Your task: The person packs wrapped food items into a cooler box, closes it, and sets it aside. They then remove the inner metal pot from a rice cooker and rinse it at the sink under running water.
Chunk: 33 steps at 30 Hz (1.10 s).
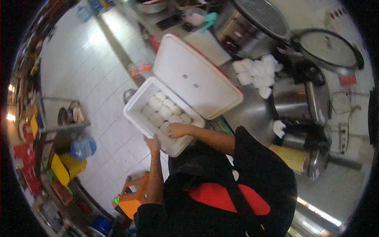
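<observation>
A white cooler box [136, 98] stands tilted in view in front of me, its lid [197, 75] swung back on the right side. Several white round bundles [156, 103] lie packed in its bottom; what they are made of is too blurred to tell. My left hand [152, 143] is closed on the near left rim of the box. Inside the box, at its near end, my right hand [177, 130] has its fingers curled down on a white round bundle [165, 127], and they partly hide it.
More white bundles [258, 73] are piled on the steel counter [252, 110] at right, beside large pots [252, 29] and a glass lid [327, 47]. An orange device [132, 199] stands at lower left. A water bottle [83, 148] and yellow container [67, 168] are farther left.
</observation>
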Available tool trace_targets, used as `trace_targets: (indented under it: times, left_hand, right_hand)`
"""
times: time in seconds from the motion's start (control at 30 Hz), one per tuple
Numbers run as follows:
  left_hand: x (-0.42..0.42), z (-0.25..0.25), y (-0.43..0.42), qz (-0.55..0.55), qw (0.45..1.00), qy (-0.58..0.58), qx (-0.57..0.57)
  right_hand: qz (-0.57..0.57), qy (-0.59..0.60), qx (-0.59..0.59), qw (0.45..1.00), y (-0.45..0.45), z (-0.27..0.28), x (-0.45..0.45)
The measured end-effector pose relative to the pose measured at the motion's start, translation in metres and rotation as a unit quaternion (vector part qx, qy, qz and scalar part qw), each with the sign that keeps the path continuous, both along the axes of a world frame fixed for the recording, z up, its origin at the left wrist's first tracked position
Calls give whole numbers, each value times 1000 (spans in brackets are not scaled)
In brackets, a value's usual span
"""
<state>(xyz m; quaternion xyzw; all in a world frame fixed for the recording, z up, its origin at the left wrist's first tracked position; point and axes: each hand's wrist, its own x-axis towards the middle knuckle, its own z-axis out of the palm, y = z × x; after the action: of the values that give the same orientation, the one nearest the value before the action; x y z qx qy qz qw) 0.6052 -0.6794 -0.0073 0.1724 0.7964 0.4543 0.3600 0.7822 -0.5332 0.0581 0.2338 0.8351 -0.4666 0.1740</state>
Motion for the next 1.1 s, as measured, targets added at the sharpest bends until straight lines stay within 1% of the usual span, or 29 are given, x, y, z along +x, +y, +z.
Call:
trace_targets:
  times: [0.03, 0.07, 0.1, 0.17, 0.2, 0.23, 0.27, 0.3, 0.33, 0.37, 0.4, 0.47, 0.5, 0.53, 0.57, 0.6, 0.63, 0.67, 0.7, 0.73, 0.77, 0.8, 0.87, 0.9, 0.97, 1.03, 1.07, 1.1]
  left_hand:
    - [4, 12, 2, 6, 1000, 4, -1]
    - [8, 26, 7, 20, 1000, 10, 1]
    - [8, 32, 10, 20, 999, -7, 31]
    - [8, 37, 11, 18, 995, -38, 91]
    - [5, 36, 11, 16, 996, -35, 87]
    - [3, 34, 10, 16, 996, -33, 81]
    - [5, 34, 13, 19, 997, -31, 74]
    - [14, 55, 17, 27, 995, -59, 76]
    - [11, 49, 18, 22, 995, -51, 79]
    - [4, 34, 16, 19, 996, -42, 79]
    - [1, 27, 13, 21, 996, -32, 79]
    - [4, 34, 12, -29, 993, -46, 104]
    - [2, 39, 8, -42, 991, -47, 115]
    - [-2, 34, 4, -27, 997, -30, 65]
    - [-4, 28, 3, -11, 1000, -19, 13]
    - [4, 46, 9, 20, 1000, -17, -3]
    - [15, 64, 19, 47, 998, -22, -18]
    - [15, 64, 21, 43, 999, -9, -12]
    - [14, 59, 18, 35, 999, 2, -9]
    - [13, 49, 13, 43, 999, 14, 15]
    - [12, 38, 11, 48, 998, 27, 39]
    - [12, 40, 12, 46, 998, 16, 38]
    - [13, 52, 14, 35, 999, -6, 37]
    - [16, 45, 11, 55, 998, 6, 38]
    - [16, 27, 13, 79, 995, 35, 45]
    - [10, 17, 12, 44, 997, 38, 59]
    - [8, 15, 12, 28, 996, 41, 69]
    - [14, 68, 22, 59, 993, -59, 87]
  right_hand:
    - [-17, 71, -55, 996, -2, 44, 13]
    - [-63, 100, -139, 983, -1, 85, 41]
    - [-101, 133, -221, 961, 3, 121, 76]
    - [-73, 171, -227, 956, 29, 158, 157]
    - [-190, 66, -304, 931, 47, 195, 192]
    - [-266, 53, -231, 934, 68, 192, 233]
    - [-436, 84, -194, 875, 92, 142, 280]
    - [-490, 44, -81, 867, 136, 145, 298]
    - [-541, -8, 24, 840, 179, 150, 315]
    - [-599, -33, 197, 775, 204, 137, 313]
    - [-632, -53, 363, 683, 229, 127, 308]
    - [-570, -154, 288, 754, 285, 116, 301]
    - [-522, -200, 252, 790, 305, 103, 289]
    - [-499, -227, 256, 796, 320, 88, 283]
    - [-510, -229, 260, 787, 323, 79, 284]
    - [-533, -216, 253, 778, 322, 74, 289]
    - [-572, -180, 228, 767, 319, 72, 299]
    - [-620, -119, 182, 754, 312, 76, 309]
    - [-661, -16, 120, 740, 296, 89, 312]
    - [-679, 89, 63, 726, 269, 116, 310]
    - [-661, 184, 50, 726, 236, 152, 300]
    - [-633, 277, 27, 723, 204, 187, 289]
    - [-543, 351, 96, 757, 170, 225, 280]
    - [-500, 388, 126, 764, 155, 242, 268]
    - [-444, 422, 86, 786, 102, 280, 198]
    - [-285, 441, -65, 849, 79, 274, 128]
    - [-218, 394, -28, 892, 70, 270, 80]
    - [-145, 351, 13, 925, 61, 265, 32]
